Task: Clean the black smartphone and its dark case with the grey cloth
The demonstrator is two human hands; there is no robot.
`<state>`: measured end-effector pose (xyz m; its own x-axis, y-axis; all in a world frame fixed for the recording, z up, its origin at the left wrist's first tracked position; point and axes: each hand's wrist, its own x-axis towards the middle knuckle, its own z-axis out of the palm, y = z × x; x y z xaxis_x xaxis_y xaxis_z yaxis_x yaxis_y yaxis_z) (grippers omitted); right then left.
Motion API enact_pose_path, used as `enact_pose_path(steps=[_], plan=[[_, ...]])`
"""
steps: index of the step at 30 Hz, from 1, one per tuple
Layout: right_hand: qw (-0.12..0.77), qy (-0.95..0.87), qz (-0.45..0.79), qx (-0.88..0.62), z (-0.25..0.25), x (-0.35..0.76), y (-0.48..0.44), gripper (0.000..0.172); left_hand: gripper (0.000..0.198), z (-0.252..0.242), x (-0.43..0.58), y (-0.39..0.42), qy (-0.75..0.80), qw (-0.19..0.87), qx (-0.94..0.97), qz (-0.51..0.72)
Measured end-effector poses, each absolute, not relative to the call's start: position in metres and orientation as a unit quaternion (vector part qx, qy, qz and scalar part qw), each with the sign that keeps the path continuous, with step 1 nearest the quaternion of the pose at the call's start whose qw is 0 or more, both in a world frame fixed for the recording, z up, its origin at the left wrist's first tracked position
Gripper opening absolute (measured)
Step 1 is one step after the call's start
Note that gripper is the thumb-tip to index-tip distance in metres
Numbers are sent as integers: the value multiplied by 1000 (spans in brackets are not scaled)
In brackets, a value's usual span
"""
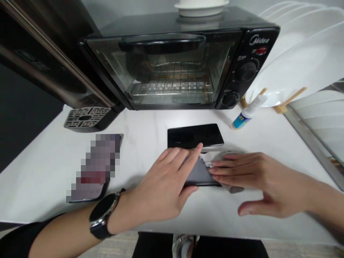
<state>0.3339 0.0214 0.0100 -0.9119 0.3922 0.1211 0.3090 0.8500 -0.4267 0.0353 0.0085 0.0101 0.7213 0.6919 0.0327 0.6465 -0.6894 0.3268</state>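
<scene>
A flat dark grey phone case (201,175) with a black rim lies on the white counter, partly hidden by both hands. My left hand (172,179) spans it, fingers along its far edge and thumb near the close edge, holding it down. My right hand (249,175) presses a crumpled grey-white cloth (232,154) onto the case's right part, fingers laid over the cloth and thumb held apart. Just beyond the left fingertips rests a glossy black phone (195,135), face up. A black watch (104,209) is on my left wrist.
A black toaster oven (172,36) stands behind, with a white dish (201,9) on top. A small spray bottle (245,114) leans at the right, near white plates (303,61) in a rack. Another phone (94,168), pixelated, and a machine's drip tray (86,117) are left.
</scene>
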Motion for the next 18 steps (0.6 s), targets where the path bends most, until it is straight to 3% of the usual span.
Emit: enact_pose_path(steps=[4,8,13,18], plan=[[107,-957,223,-148,9,283,22,78,89,8,36,10,361,166,914,85],[99,-956,238,-140,7,262,32,65,93,7,35,11,363,160,914,88],[130,-958,180,-180,5,288,34,81,89,8,35,10,364,151,916,82],[149,-961,63,-223,7,318,33,56,87,7,35,9,389,128,908,92]])
